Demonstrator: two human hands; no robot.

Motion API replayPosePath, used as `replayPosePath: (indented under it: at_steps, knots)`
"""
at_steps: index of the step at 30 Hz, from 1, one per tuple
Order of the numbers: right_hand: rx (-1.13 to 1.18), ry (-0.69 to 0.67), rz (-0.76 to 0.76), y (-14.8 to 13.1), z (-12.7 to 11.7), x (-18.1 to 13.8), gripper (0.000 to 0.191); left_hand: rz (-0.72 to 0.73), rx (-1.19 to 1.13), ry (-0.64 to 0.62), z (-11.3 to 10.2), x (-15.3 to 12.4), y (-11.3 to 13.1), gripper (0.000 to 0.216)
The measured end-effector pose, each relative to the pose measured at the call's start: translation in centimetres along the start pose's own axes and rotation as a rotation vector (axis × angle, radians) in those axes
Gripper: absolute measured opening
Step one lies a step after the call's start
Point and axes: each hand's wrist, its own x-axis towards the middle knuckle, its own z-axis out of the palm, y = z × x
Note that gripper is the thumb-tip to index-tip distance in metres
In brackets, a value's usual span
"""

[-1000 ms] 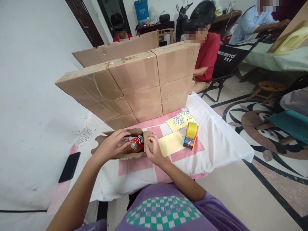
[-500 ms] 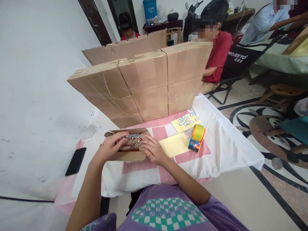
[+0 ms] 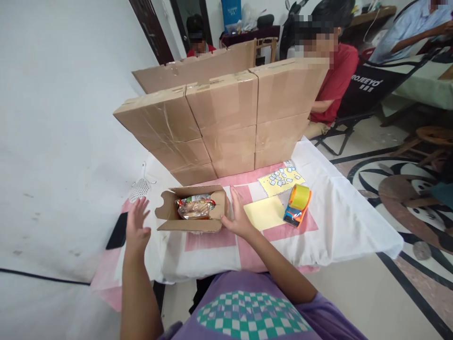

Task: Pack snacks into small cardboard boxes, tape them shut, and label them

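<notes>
A small open cardboard box [image 3: 193,223] lies on the table with shiny snack packets [image 3: 195,207] inside it. My left hand [image 3: 137,227] hovers to the left of the box, fingers spread, holding nothing. My right hand [image 3: 238,216] rests flat against the box's right end flap, fingers stretched out. An orange and blue tape dispenser with a yellow roll [image 3: 297,204] stands to the right, beside a plain yellow sheet [image 3: 264,213].
A wall of stacked cardboard boxes [image 3: 226,123] stands at the table's far side. A yellow sheet with small labels [image 3: 281,179] lies before it. A black phone [image 3: 117,230] and a white mesh object [image 3: 140,190] lie at the left. People sit beyond the boxes.
My left hand has come out of the box and moved left, opening. My right hand has shifted to the box's right end. The packets now lie uncovered.
</notes>
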Motion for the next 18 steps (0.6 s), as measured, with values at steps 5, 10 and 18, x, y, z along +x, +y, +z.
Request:
replayPosePath:
  at_steps: [5, 10, 18]
  knots:
    - [0.157, -0.063, 0.032, 0.5, 0.6, 2.0, 0.098, -0.173, -0.215, -0.156, 2.5, -3.3, -1.5, 0.134]
    - [0.225, -0.015, 0.127, 0.6, 0.9, 3.1, 0.08, -0.269, -0.129, 0.036, 5.4, -2.7, -1.1, 0.089]
    - [-0.002, -0.104, -0.063, 1.4, -0.7, 2.2, 0.033, 0.008, 0.267, -0.029, 8.2, -1.5, 1.9, 0.042]
